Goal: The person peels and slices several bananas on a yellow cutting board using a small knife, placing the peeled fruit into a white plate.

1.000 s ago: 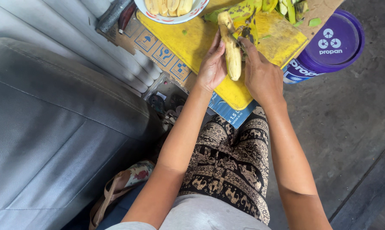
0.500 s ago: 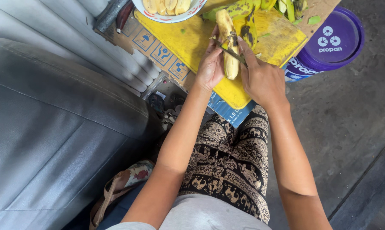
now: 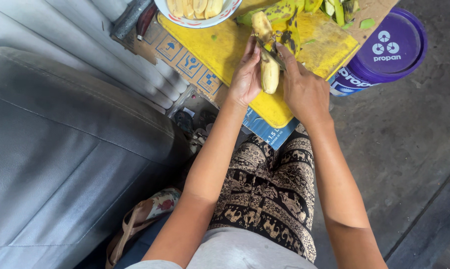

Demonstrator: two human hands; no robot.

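Cupping the peeled banana (image 3: 269, 67) in my left hand (image 3: 245, 79) steadies it over the yellow cutting board (image 3: 225, 47). My right hand (image 3: 304, 92) pinches its peel (image 3: 289, 35), fingers closed, pulling it away.

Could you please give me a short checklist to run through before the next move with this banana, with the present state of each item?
1. Left hand has a firm grip on the banana: ok, fingers wrap its side.
2. Right hand is at the peel: ok, fingertips pinch at the banana's middle.
3. Knife or blade between the hands: cannot tell, something dark shows there but is too small.
4. Yellow board lies under the banana: ok.
5. Bowl of peeled pieces within reach: ok, at the board's far edge.
6. Peel scraps clear of the working spot: not ok, they lie right behind the banana.
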